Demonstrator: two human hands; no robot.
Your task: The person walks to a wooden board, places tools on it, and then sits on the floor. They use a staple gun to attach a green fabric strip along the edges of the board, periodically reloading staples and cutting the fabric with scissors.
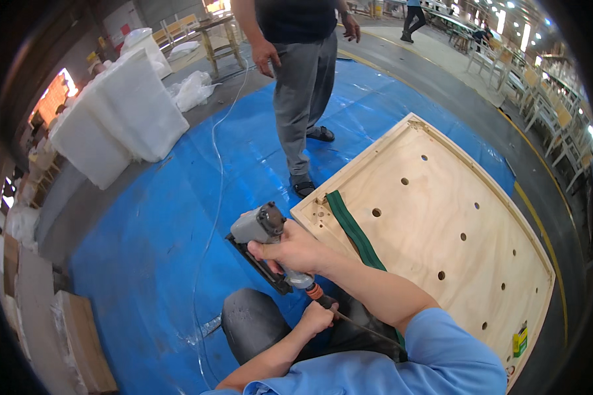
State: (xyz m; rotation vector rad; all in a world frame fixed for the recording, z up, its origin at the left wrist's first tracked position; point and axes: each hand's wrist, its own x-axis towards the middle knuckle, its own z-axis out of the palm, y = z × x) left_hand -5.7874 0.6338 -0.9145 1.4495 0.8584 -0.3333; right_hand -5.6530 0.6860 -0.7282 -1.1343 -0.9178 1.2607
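My right hand [293, 249] is wrapped around the handle of a grey and black pneumatic staple gun [254, 226], holding it above the blue sheet left of the wooden panel. An orange and black air-hose coupling [318, 294] joins the tool's handle end. My left hand [317, 318] is closed around this coupling, just below the tool. Beside my right forearm, a dark green webbing strap [354, 229] lies across the left side of the pale wooden panel [435, 197], which has a raised rim and several round holes. My right arm hides part of the strap.
Another person [303, 85] in grey trousers stands on the blue sheet [148, 263] beyond the panel. A thin clear hose [219, 164] crosses the sheet. White wrapped blocks [122, 112] stand far left. A small yellow-green box [520, 341] sits on the panel's near right edge.
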